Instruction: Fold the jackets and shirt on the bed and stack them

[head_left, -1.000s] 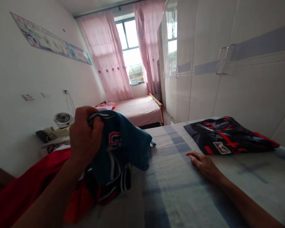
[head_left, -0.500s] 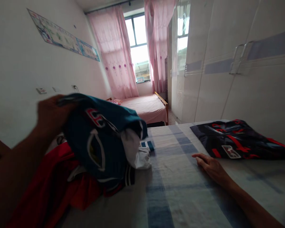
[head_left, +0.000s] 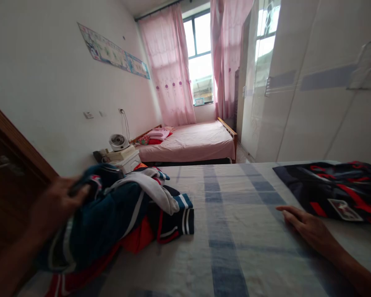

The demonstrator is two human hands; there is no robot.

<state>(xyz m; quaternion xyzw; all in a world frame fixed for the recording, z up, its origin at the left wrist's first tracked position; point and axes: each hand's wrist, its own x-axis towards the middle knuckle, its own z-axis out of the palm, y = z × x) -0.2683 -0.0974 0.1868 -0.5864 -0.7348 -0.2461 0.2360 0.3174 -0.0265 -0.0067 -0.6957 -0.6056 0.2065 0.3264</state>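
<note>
Teal, white-trimmed cloth garment [head_left: 106, 220] bunches in the left hand [head_left: 57, 204], fingers clamped; the right hand [head_left: 312, 233], loosely uncurled, holds nothing.

L grip [head_left: 57, 202] blurred approx. 8 o'clock; exact hold on teal garment [head_left: 111, 218] unclear. Folded dark garment [head_left: 303, 185], 3–4 o'clock, cut off by R edge, badge [head_left: 346, 209] pic too fuzzy. Poster [head_left: 111, 50] txt, 10–11 o'clock, too sm. to read.

To my left, one long printed wall poster [head_left: 113, 51]; one small white fan [head_left: 118, 142] below a wall socket [head_left: 121, 110]; ahead of me, pink curtains [head_left: 167, 62] flanking one window [head_left: 200, 76]; one pink-sheeted bed [head_left: 194, 142]; to my right, one white wardrobe [head_left: 315, 123], purple-grey banded.
</note>
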